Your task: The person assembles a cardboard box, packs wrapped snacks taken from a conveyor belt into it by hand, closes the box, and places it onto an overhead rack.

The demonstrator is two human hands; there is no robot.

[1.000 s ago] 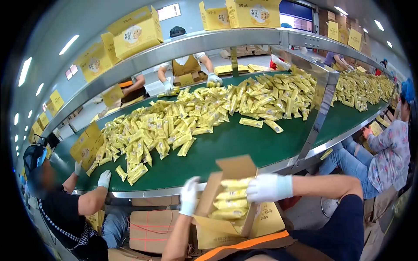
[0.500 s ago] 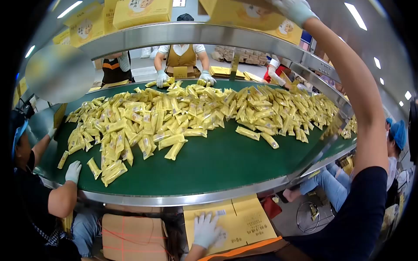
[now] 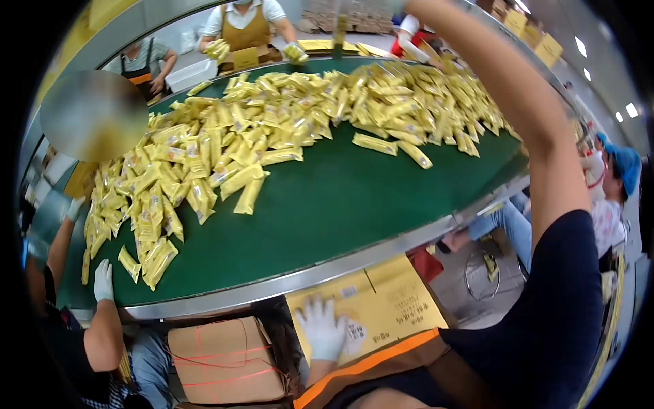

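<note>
My left hand [image 3: 323, 330], in a white glove, lies with spread fingers on a flat yellow printed carton [image 3: 392, 300] in front of my body. My right arm reaches up across the right side. Only a sliver of my right hand [image 3: 398, 4] shows at the top edge, so its fingers and anything in them are hidden. Beyond the carton, a heap of yellow wrapped packets [image 3: 238, 123] covers the far part of the green conveyor belt [image 3: 306, 204].
A metal rail [image 3: 286, 279] edges the belt. A strapped brown cardboard bundle [image 3: 225, 361] stands below it. At left a co-worker's gloved hand [image 3: 103, 281] rests on the belt's edge. Across, a person in a brown apron [image 3: 244, 31] holds packets. A round stool [image 3: 484, 273] stands at right.
The view has tilted down and turned, taking the overhead shelf and most of my right hand out of sight. The person opposite has lifted packets off the belt. My left hand stays on the carton.
</note>
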